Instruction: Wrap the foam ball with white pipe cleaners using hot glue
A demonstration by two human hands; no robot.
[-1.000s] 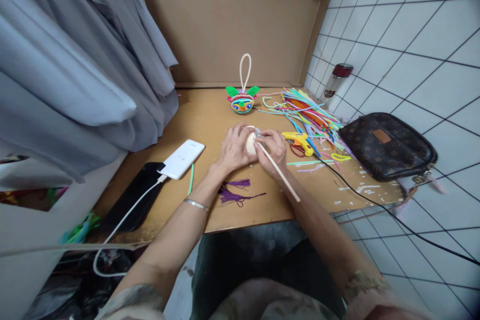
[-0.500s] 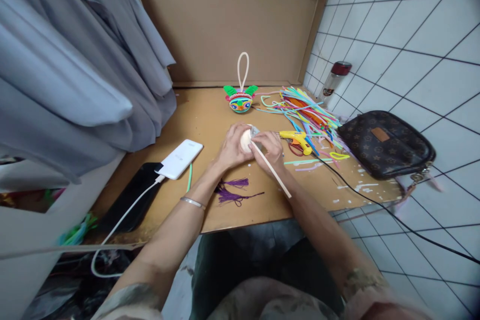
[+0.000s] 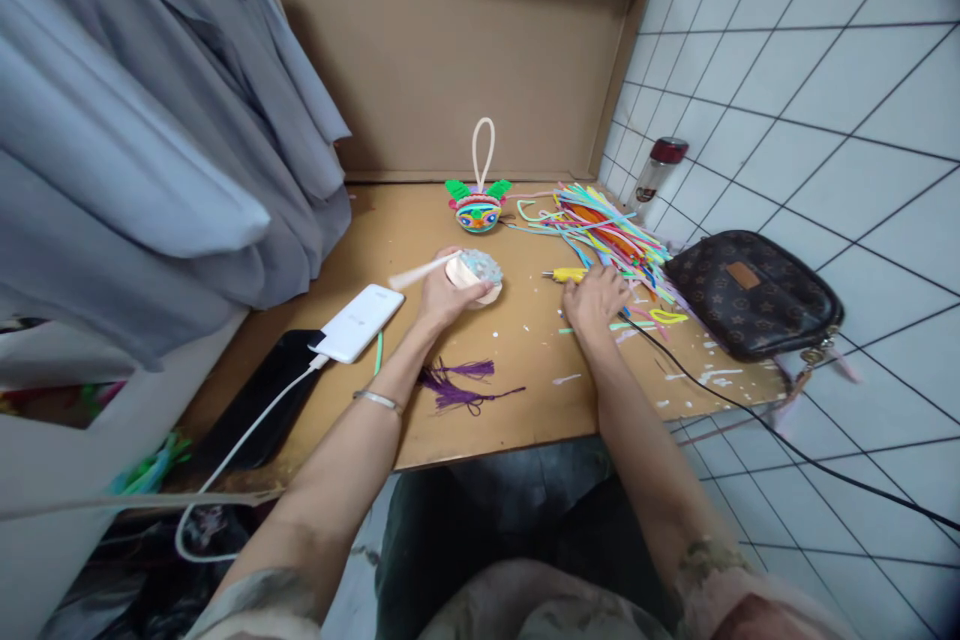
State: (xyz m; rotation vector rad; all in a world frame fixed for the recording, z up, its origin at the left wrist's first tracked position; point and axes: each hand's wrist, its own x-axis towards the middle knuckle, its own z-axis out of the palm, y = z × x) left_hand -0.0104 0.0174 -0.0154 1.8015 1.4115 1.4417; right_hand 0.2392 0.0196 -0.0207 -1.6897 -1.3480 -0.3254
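Observation:
My left hand (image 3: 444,300) is closed around a small rounded craft piece (image 3: 478,270), cream at the sides with a pale bluish, clear-looking top. From it a cream strip (image 3: 421,271) sticks out to the left, slightly blurred. On the right, my right hand (image 3: 597,300) has its fingers over a yellow glue gun (image 3: 568,275) lying on the table; the nozzle points left and most of the handle is hidden. Behind my left hand stands a colourful animal-head ornament (image 3: 478,211) with green ears and a cream loop. Purple tassels (image 3: 461,385) lie close to my left forearm.
Many coloured pipe cleaners (image 3: 607,230) are heaped at the back right, beside a brown patterned bag (image 3: 757,305) and a red-capped bottle (image 3: 660,175). A white power bank (image 3: 364,322) with a cable lies left. The glue gun's black cord (image 3: 720,398) trails right.
My right hand has let go of the craft piece and moved right onto the glue gun. My left hand has turned the piece, so its strip now points left.

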